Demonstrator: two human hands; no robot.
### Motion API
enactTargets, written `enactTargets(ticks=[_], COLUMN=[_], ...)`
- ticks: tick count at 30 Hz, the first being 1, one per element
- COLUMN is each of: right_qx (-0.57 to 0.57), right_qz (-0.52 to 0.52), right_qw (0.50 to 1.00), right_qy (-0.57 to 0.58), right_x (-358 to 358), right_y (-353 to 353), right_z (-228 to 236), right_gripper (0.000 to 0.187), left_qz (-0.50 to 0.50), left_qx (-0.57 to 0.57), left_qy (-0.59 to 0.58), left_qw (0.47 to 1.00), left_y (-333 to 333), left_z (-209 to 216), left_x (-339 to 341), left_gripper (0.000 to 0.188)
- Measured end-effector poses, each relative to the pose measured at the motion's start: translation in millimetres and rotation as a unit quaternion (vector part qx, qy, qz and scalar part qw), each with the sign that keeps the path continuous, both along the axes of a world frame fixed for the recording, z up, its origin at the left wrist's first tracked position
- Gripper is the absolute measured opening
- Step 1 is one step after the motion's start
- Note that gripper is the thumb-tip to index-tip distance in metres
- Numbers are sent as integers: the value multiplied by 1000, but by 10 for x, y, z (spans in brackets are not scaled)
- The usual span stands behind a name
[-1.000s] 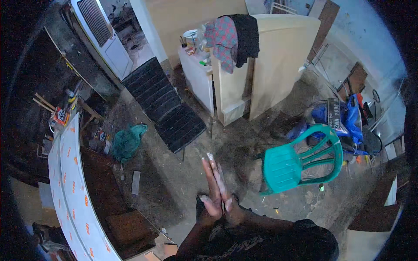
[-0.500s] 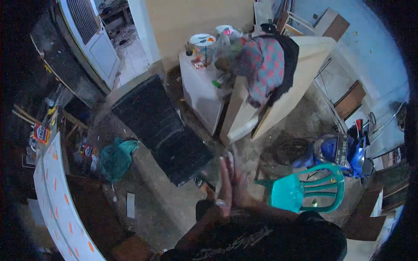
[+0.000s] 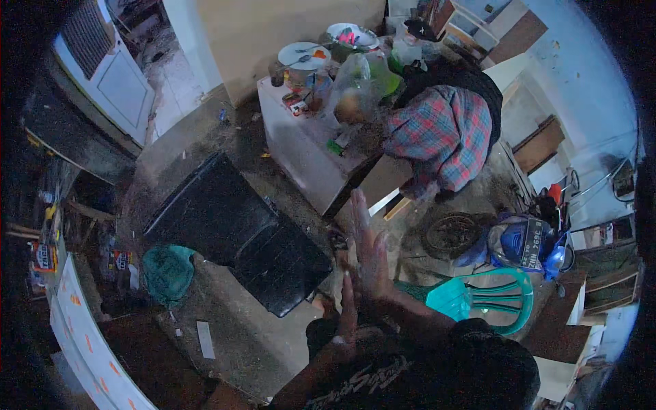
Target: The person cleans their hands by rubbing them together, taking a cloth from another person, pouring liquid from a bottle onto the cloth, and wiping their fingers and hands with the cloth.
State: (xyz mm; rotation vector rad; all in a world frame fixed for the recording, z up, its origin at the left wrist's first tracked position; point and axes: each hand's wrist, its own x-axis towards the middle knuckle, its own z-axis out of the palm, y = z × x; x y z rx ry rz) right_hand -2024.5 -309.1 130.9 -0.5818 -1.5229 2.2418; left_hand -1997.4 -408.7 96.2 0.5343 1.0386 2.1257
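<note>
1. On the white cabinet, upper middle of the frame, a white plate carries cutlery and something orange; behind it, a bowl holds something pink.
2. Beside them a clear bag has something brownish in or behind it; I cannot tell which. A dark glass stands near the plate, its contents unclear.
3. At left, a green bag sits on the floor, its contents hidden.
4. Writing: pale characters on the black number plate of the blue motorbike at right; orange marks on the white panel, lower left; light script on the person's dark shirt; printed labels on two small packages at the left edge.
5. Plaid cloth and black cloth drape at upper right of centre; a tyre lies below them.
6. The left hand and right hand, low centre, are empty, fingers straight and upright. The right's fingers lie close together; the left's spacing cannot be told, nor whether the palms touch.
7. The black seat is left of the hands; the green chair, right, is partly covered by the right forearm.
</note>
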Motion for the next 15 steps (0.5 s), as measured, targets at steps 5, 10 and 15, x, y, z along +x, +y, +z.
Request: enactTargets(ticks=[5,10,15], right_qx=[95,119,55], right_qz=[-7,121,161], right_qw=[995,985,985], right_qy=[18,17,16], right_x=[-215,-340,-600], right_y=[52,71,418], right_z=[-653,-693,-741], right_gripper=[81,80,78], left_qz=[55,135,-4], left_qx=[276,438,503], left_qy=[-401,-451,-384], left_qw=[872,766,774], left_y=[402,323,138], left_z=[-185,-1352,-2267], left_x=[-451,-1308,-1604], left_gripper=[88,81,77])
